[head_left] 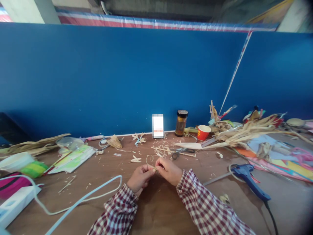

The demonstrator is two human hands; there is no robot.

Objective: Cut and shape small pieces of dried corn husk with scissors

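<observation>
Both hands meet over the brown table. My left hand (pixel 141 177) pinches a thin, pale strip (pixel 149 158) that looks like dried plant fibre and curls up into a loop. Close against it, my right hand (pixel 169 170) has its thumb and finger closed on the same strip. Just beyond the fingers lie a star-shaped piece of husk (pixel 135 159) and a scatter of cut slivers (pixel 160 151). A pair of dark-handled scissors (pixel 176 154) rests behind my right hand.
A blue glue gun (pixel 251 179) lies at right. Dried husks (pixel 234 135), a red paper cup (pixel 203 133) and a dark-lidded jar (pixel 181 124) stand farther back. At left are a white power strip (pixel 21 200) and a looping pale cable (pixel 90 192). A blue partition (pixel 122 75) closes the back.
</observation>
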